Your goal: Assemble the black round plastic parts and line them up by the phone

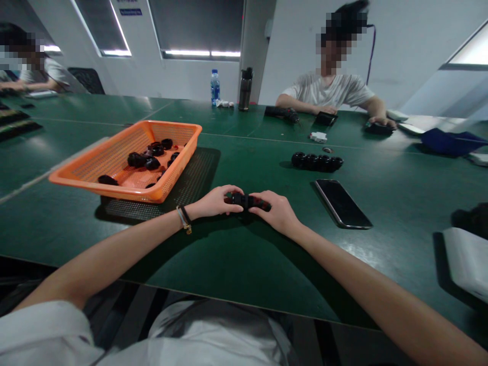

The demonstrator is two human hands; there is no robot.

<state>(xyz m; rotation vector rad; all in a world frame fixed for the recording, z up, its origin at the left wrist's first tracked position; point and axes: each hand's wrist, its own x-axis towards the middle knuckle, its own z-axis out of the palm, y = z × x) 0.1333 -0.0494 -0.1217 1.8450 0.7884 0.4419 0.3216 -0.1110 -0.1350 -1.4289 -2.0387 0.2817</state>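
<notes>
My left hand [224, 200] and my right hand [272, 208] meet over the green table [224, 264], fingers closed round a short row of black parts [246, 201] with dark red patches. The left fingers grip its left end and the right fingers its right end. Parts of the row are hidden behind the fingers, and its exact kind cannot be made out. Left of my hands stands an orange plastic basket [152, 195] with several loose black round parts [152, 162] in it. Beyond my right hand lies a row of joined black round parts [317, 161].
A smartphone [342, 203] lies to the right, with a white object [467, 259] at the right edge. A water bottle [215, 87] and a dark flask [245, 89] stand at the back. One person [328, 91] sits opposite, another [46, 73] at far left.
</notes>
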